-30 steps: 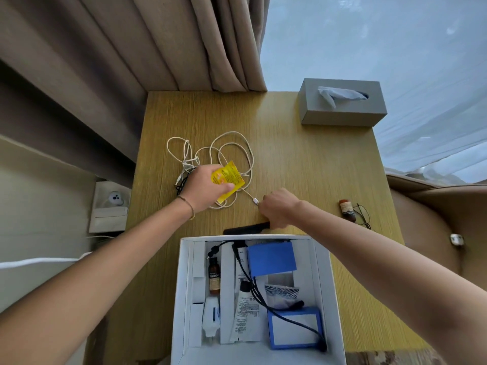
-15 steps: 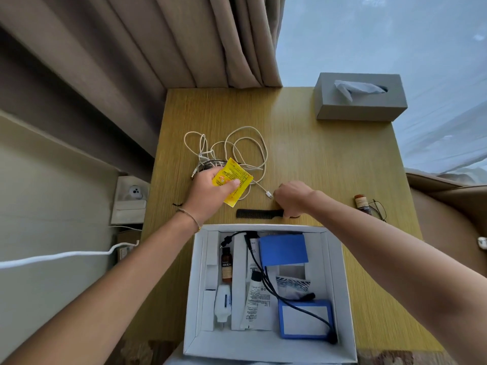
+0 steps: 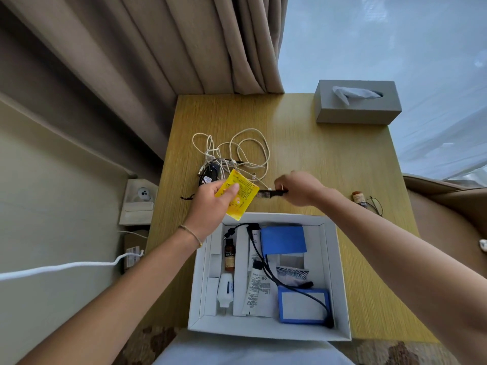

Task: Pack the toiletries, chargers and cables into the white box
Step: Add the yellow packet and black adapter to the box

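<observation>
**Open white box on a wooden bench by the curtained window**

The white box sits open at the near edge of the wooden bench. Its narrow left compartment holds a small brown bottle and a white bottle; a white tube, two blue cases and a black cable fill the rest.

Just beyond the box, the left hand pinches a yellow sachet above the bench, and the right hand grips one end of a black comb.

Behind them lies a tangle of white cables with a small black charger at its left.

A grey tissue box stands at the far right corner; a cork-topped vial and spectacles lie at the right edge.

Beige curtains hang behind, with a sheer drape on the right.
</observation>
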{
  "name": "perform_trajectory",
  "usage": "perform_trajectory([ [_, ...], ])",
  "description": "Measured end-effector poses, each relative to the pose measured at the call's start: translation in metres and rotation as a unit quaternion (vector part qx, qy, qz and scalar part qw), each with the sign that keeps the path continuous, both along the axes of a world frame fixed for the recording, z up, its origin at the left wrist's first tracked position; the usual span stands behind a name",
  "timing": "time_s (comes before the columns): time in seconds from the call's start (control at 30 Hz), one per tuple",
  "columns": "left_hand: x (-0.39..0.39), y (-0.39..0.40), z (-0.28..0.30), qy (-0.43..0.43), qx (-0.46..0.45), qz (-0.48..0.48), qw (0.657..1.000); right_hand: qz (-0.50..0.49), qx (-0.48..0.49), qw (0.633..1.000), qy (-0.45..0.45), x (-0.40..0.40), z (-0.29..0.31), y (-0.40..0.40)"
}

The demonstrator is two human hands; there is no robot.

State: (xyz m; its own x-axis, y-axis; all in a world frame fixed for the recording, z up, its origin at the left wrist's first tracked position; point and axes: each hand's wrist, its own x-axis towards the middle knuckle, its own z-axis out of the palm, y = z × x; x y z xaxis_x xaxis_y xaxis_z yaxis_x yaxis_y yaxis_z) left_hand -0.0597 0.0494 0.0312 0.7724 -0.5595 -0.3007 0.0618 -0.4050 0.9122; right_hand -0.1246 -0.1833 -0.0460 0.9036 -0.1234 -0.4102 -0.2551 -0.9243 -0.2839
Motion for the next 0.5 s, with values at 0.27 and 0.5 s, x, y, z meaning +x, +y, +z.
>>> perform_trajectory([
  [0.27, -0.028, 0.039, -0.004, 0.005, -0.025, 0.022, 0.999, -0.18, 0.186, 0.959, -0.113, -0.061, 0.075, 0.028],
  [0.5, -0.042, 0.067, -0.008, 0.013, -0.061, 0.054, 0.997, -0.235, 0.187, 0.953, -0.03, -0.117, 0.083, 0.071],
])
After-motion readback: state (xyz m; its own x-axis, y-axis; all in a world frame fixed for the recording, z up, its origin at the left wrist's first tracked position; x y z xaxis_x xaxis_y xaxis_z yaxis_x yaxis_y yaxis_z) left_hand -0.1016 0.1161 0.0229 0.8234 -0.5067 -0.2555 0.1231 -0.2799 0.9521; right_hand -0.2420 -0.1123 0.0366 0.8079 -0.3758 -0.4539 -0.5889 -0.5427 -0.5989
